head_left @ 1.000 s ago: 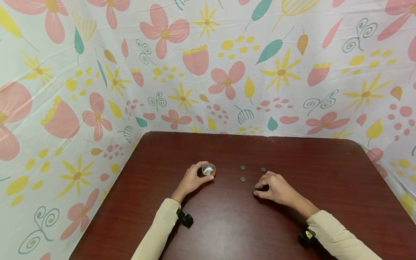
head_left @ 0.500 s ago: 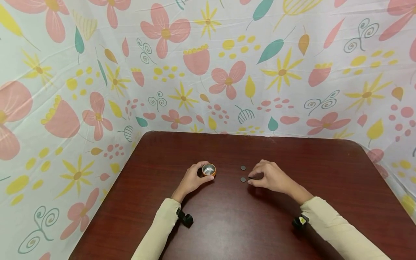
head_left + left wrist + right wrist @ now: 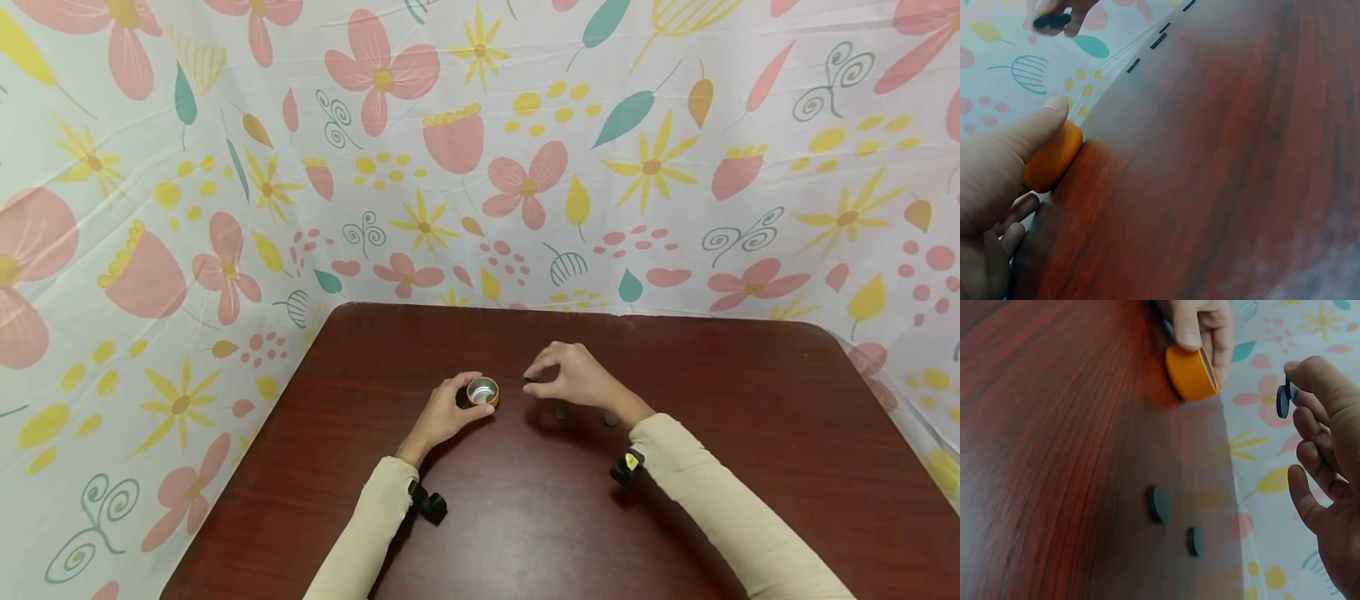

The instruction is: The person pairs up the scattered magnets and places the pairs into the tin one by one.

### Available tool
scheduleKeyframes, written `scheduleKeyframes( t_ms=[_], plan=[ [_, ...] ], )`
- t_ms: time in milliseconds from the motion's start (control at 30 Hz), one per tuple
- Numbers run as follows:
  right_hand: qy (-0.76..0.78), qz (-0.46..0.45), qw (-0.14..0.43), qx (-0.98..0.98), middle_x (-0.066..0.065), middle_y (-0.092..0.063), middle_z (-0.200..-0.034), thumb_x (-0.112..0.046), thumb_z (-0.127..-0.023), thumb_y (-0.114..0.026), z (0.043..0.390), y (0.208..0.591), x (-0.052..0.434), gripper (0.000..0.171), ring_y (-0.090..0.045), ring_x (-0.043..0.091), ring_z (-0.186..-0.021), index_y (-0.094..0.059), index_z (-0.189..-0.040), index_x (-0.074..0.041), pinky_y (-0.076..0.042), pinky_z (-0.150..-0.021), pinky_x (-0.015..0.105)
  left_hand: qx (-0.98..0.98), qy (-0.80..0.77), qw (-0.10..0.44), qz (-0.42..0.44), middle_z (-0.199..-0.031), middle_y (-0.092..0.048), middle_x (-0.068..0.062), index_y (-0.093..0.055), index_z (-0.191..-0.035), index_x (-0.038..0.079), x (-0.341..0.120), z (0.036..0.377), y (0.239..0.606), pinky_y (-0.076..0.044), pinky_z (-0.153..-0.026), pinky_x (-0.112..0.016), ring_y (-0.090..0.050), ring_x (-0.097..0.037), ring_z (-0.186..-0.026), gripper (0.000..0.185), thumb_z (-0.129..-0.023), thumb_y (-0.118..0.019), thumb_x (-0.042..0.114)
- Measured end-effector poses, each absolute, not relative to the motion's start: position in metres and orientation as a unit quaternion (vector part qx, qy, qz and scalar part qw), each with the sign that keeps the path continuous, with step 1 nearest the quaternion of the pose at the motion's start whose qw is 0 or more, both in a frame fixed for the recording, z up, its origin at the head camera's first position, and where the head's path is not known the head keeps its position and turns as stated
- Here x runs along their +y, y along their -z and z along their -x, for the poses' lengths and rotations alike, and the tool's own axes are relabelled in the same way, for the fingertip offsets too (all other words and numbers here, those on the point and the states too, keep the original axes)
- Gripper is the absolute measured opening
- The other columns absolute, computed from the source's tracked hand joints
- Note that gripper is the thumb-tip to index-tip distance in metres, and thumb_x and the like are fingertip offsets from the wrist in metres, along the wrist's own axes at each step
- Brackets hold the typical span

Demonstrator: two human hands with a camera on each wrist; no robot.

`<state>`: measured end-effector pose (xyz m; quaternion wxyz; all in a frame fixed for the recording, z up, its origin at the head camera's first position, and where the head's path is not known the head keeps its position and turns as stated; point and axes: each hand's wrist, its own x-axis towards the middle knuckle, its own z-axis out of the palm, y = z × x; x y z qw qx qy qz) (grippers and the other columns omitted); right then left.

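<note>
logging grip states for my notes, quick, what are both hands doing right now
Left hand: holding the small orange cup, thumb and fingers around it.
Right hand: pinching small dark discs, seemingly two.

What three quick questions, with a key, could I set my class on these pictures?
1. Multiple choice: which hand holds the orange container? A) the left; B) the right; C) both.
2. True or false: the other hand lies flat and holds nothing.
3. Fill the gap: the inside of the orange container looks ____ in colour.

Key:
1. A, the left hand.
2. False: the right hand is raised above the table and pinches at least one dark disc.
3. Silvery.
</note>
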<state>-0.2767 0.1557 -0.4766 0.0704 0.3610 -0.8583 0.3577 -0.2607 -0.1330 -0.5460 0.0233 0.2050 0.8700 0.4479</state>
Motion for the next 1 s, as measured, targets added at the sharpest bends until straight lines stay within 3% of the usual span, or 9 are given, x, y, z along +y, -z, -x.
scheduleKeyframes(
  t_ms=[400,633,1000],
  plan=[
    [-0.412,-0.332,0.025,-0.848,-0.008,-0.075,-0.096,-0.026,-0.086,-0.085,0.303,0.486,0.111,0.021,-0.066,0.012,-0.093,-0.083,-0.101,-0.010,-0.053,-0.089,0.043,0.867,-0.452,0.024,-0.206,-0.138,-0.062,-0.003,-0.056,-0.145,0.015,-0.133,0.261,0.545,-0.045,-0.107,-0.047,-0.056,-0.022,-0.129,0.068,-0.088,-0.081,0.043],
    [-0.370,-0.356,-0.002,-0.858,-0.010,-0.075,-0.095,-0.025,-0.088,-0.083,0.307,0.491,0.086,0.013,-0.062,0.008,-0.085,-0.084,-0.098,-0.017,-0.053,-0.077,0.032,0.860,-0.465,0.028,-0.208,-0.143,-0.059,-0.002,-0.056,-0.146,0.018,-0.134,0.260,0.545,-0.045,-0.108,-0.048,-0.053,-0.021,-0.134,0.068,-0.088,-0.080,0.045],
    [-0.341,-0.356,-0.015,-0.870,-0.006,-0.075,-0.093,-0.024,-0.086,-0.085,0.306,0.503,0.077,0.016,-0.067,0.006,-0.080,-0.084,-0.098,-0.014,-0.056,-0.068,0.022,0.857,-0.465,0.019,-0.220,-0.143,-0.060,0.001,-0.057,-0.145,0.021,-0.136,0.263,0.547,-0.044,-0.109,-0.050,-0.053,-0.021,-0.135,0.066,-0.088,-0.080,0.046]
  ],
)
